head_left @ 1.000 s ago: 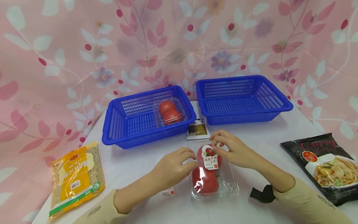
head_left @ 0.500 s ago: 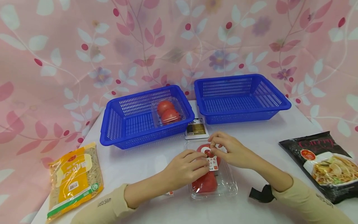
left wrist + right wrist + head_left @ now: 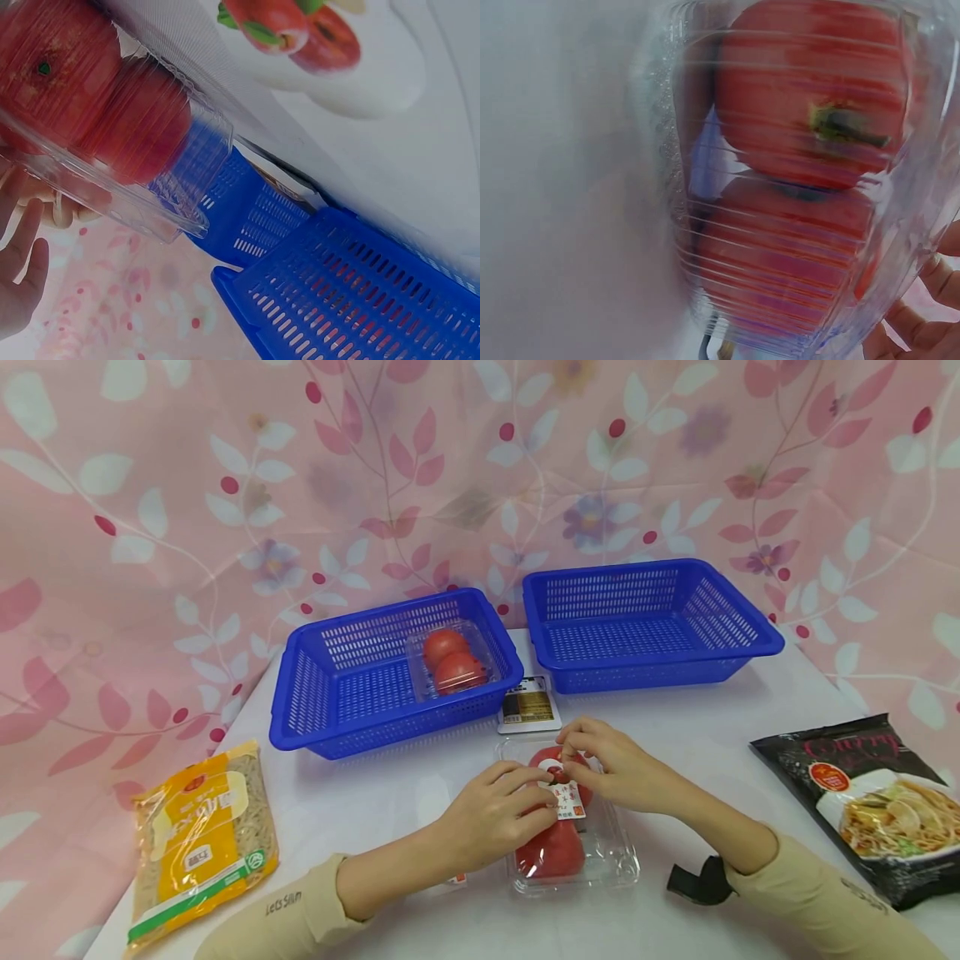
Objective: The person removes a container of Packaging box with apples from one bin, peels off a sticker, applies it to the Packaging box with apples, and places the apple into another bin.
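Note:
A clear plastic box (image 3: 618, 860) of red tomatoes (image 3: 551, 852) lies at the front middle of the table. On its top is a white label (image 3: 567, 806) printed with red apples. My left hand (image 3: 491, 814) reaches over the box from the left, its extended fingers touching the label. From the other side my right hand (image 3: 618, 768) pinches the label's upper edge between thumb and bent fingers. Those fingers partly cover the label's picture. Through the ribbed plastic, the right wrist view shows a tomato (image 3: 810, 82) with its stem.
Behind stand two blue baskets; the left basket (image 3: 401, 727) has another box of tomatoes (image 3: 459, 672) in it, the right basket is (image 3: 637, 668). A dark-and-white packet (image 3: 528, 706) lies between them. A yellow bag (image 3: 206, 839) is at left, a black noodle bag (image 3: 862, 802) at right.
My left hand has moved right, from the box's left edge onto the label. The right hand has stayed at the label's upper edge.

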`<state>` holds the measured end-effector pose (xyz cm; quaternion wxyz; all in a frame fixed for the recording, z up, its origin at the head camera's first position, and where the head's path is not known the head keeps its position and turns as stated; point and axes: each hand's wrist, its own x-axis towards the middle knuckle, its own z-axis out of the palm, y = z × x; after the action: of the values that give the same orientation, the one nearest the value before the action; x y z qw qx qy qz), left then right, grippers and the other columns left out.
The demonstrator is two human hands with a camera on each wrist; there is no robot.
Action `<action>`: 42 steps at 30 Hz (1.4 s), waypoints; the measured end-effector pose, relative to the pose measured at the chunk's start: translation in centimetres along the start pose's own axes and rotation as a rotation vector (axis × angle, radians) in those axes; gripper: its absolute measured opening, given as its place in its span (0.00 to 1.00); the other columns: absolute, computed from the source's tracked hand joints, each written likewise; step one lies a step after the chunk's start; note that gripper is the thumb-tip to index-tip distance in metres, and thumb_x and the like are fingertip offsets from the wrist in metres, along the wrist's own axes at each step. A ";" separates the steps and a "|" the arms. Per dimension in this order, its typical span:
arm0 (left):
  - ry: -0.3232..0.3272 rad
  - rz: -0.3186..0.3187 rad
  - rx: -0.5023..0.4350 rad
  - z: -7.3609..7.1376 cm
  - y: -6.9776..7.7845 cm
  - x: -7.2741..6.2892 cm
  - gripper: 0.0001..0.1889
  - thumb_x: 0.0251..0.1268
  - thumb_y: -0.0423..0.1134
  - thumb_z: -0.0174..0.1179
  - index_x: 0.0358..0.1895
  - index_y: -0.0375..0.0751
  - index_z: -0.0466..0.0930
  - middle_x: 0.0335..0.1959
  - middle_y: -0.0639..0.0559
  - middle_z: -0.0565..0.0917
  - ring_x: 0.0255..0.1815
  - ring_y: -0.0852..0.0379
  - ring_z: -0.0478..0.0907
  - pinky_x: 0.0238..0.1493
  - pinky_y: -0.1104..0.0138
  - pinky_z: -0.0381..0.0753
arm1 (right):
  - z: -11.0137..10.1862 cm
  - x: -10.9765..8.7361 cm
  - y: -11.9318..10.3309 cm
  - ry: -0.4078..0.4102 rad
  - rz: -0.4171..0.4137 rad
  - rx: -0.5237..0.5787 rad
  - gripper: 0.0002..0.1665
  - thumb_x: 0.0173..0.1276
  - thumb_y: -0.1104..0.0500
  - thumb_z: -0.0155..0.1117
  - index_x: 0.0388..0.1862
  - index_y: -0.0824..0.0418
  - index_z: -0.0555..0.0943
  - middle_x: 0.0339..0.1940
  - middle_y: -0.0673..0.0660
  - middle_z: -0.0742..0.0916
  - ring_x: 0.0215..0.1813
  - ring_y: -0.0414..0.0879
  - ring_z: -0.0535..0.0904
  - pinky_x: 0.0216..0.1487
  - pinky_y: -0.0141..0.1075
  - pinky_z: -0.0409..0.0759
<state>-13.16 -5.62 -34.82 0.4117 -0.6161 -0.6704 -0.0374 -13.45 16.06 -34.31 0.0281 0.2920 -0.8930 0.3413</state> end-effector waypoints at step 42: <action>-0.188 -0.164 -0.096 1.2 0.5 -2.1 0.12 0.61 0.44 0.51 0.42 0.45 0.81 0.40 0.53 0.80 0.49 0.54 0.75 0.52 0.64 0.72 | 1.3 0.0 0.5 0.165 -0.140 -0.325 0.08 0.54 0.60 0.70 0.30 0.55 0.78 0.44 0.58 0.79 0.49 0.52 0.71 0.47 0.45 0.76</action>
<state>-13.58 -6.47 -37.10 0.3127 -0.5789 -0.7517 -0.0450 -13.55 15.55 -35.66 0.1717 0.3162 -0.9085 0.2126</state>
